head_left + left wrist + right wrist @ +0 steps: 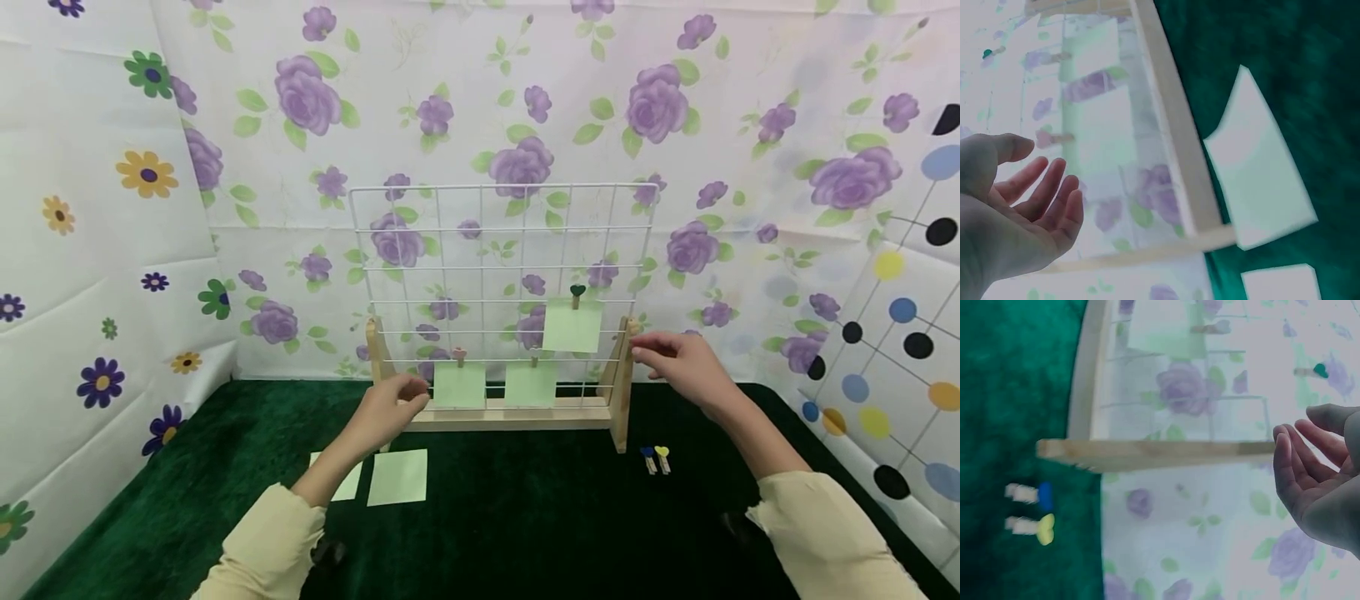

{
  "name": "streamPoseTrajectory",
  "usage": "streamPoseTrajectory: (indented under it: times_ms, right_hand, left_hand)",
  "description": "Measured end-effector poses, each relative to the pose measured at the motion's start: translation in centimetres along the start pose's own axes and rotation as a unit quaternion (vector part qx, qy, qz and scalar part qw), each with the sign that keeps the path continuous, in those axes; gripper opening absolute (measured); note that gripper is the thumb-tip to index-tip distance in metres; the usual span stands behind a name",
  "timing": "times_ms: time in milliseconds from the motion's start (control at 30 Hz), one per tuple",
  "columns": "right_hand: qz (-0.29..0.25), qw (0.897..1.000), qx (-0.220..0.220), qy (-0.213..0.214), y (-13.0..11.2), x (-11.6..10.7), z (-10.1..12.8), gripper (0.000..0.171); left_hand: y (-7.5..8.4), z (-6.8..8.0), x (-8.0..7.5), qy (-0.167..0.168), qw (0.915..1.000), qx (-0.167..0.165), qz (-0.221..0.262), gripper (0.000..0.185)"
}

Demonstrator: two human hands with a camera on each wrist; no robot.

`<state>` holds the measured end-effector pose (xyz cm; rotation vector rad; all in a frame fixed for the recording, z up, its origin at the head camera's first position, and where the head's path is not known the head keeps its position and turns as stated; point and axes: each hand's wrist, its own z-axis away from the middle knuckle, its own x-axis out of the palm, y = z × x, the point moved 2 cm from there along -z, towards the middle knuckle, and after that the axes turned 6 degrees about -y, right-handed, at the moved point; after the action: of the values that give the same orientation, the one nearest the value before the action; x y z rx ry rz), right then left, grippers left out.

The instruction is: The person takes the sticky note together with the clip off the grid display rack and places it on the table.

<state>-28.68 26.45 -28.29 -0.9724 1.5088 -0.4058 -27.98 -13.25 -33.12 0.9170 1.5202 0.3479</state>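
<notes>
My left hand [386, 411], fingers loosely bent and holding nothing, hovers by the lower left of a white wire grid [480, 268] on a wooden stand [510, 419]. Off the stand's right post is my right hand [684, 364], also holding nothing. Three pale green paper squares hang on the grid: one at lower left [460, 387] under a pink heart clothespin [460, 357], one at lower middle [530, 386] under a pale clothespin [534, 358], and a higher one at right [572, 327] under a dark green heart clothespin [577, 295].
A pale green paper square [398, 477] lies on the green cloth [525, 517] at left, another [348, 483] beside it, partly behind my left forearm. At right lie a blue heart clothespin [648, 459] and a yellow one [663, 459]. Flowered sheets [300, 167] hang behind.
</notes>
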Motion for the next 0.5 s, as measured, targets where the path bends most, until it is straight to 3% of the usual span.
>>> streamPoseTrajectory:
  times_ms: [333,500]
  right_hand:
    - [0.013,0.999,-0.031,0.041,-4.3,0.1,-2.8,0.038]
    - [0.02,0.998,-0.04,0.041,-6.1,0.3,-4.2,0.036]
  left_hand:
    - [5.9,-3.2,1.3,0.01,0.9976,0.063,0.027,0.028]
    - [8.3,-4.9,1.8,-0.005,0.9963,0.061,0.059,0.029]
